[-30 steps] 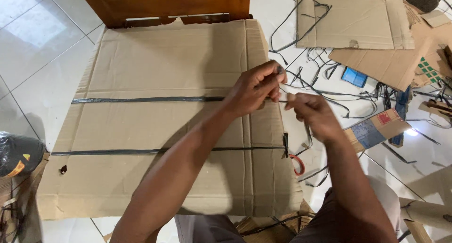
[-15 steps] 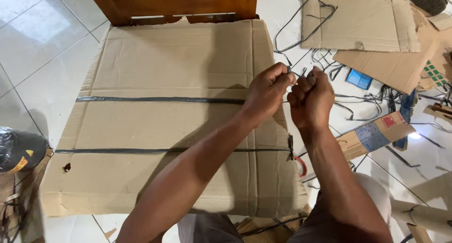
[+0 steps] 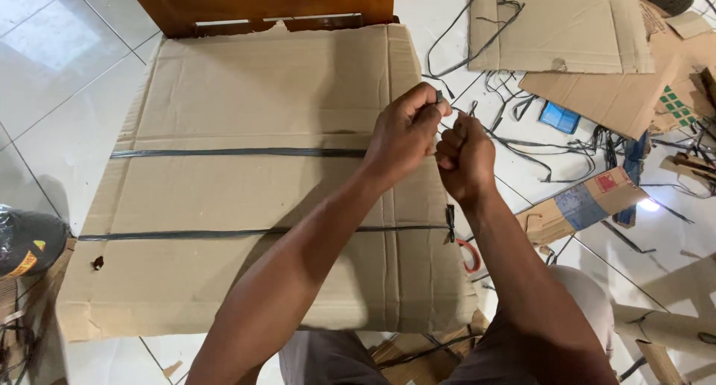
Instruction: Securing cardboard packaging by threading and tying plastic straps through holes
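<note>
Black strap (image 3: 239, 152) runs crosswise over the cardboard bundle (image 3: 261, 94); both hands, left (image 3: 403, 135) and right (image 3: 464, 155), grip its ends at the right edge.

Dark plastic strap (image 3: 239, 152) stretched flat across the cardboard bundle (image 3: 261, 94), its end pinched

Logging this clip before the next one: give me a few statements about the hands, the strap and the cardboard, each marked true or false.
1. Both hands, left hand and right hand, grip the upper black strap at the cardboard stack's right edge. True.
2. Three straps cross the stack. False: two; the lower strap is the second.
3. The lower strap is knotted at the right edge. True.
4. The floor is carpet. False: white tile floor.
</note>
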